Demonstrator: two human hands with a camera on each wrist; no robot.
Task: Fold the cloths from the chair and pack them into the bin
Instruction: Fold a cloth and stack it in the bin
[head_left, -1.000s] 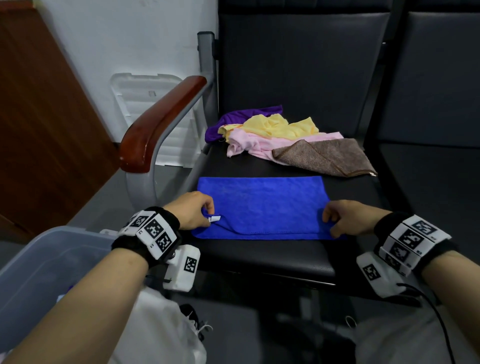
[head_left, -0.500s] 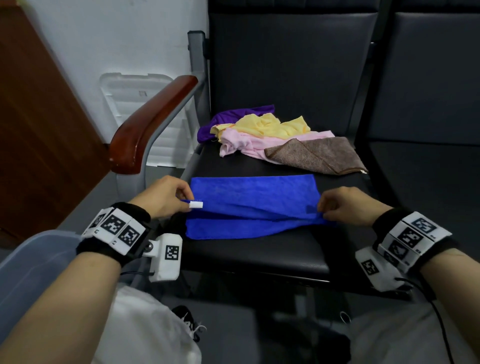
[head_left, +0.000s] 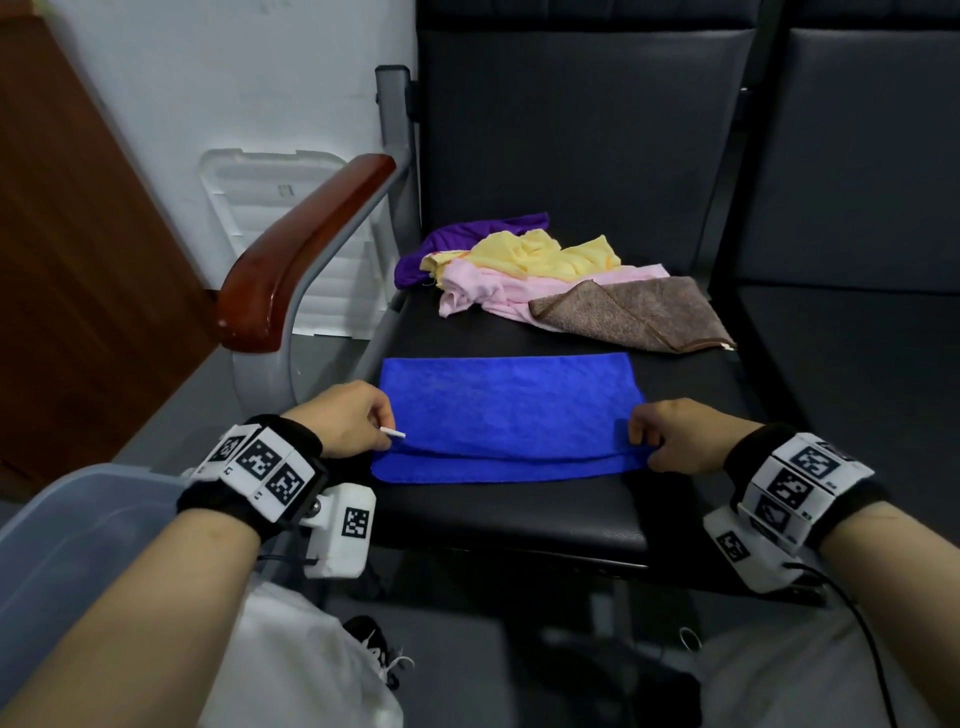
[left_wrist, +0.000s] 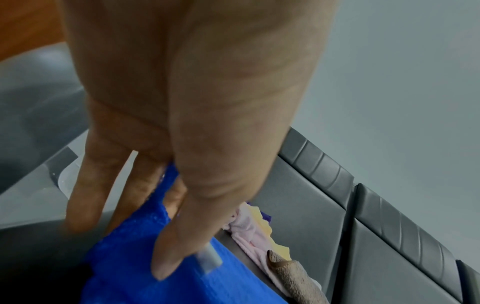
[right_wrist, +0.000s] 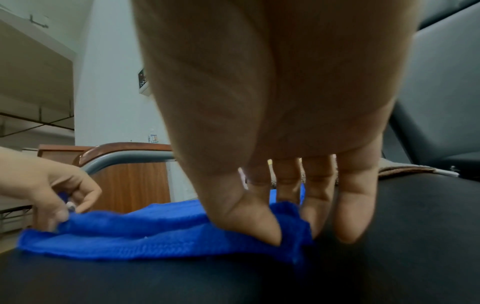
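Observation:
A blue cloth (head_left: 506, 410) lies folded in half on the black chair seat (head_left: 498, 514), its doubled edges toward me. My left hand (head_left: 348, 418) pinches the cloth's left near corner, where a small white tag (head_left: 392, 432) sticks out. My right hand (head_left: 675, 434) pinches the right near corner. In the right wrist view thumb and fingers (right_wrist: 259, 222) clamp the blue cloth (right_wrist: 161, 232) against the seat. The left wrist view shows the blue cloth (left_wrist: 182, 273) under my thumb. A clear plastic bin (head_left: 67, 545) stands at lower left.
A heap of purple (head_left: 467, 239), yellow (head_left: 550, 257), pink (head_left: 498, 293) and brown (head_left: 634, 312) cloths lies at the back of the seat. A wooden armrest (head_left: 296, 254) borders the seat on the left. A white bin lid (head_left: 280, 218) leans on the wall. Another seat (head_left: 852, 374) adjoins on the right.
Both hands lifted the near corners of the blue cloth slightly, then set them back down, so the fold again lies flat on the seat.

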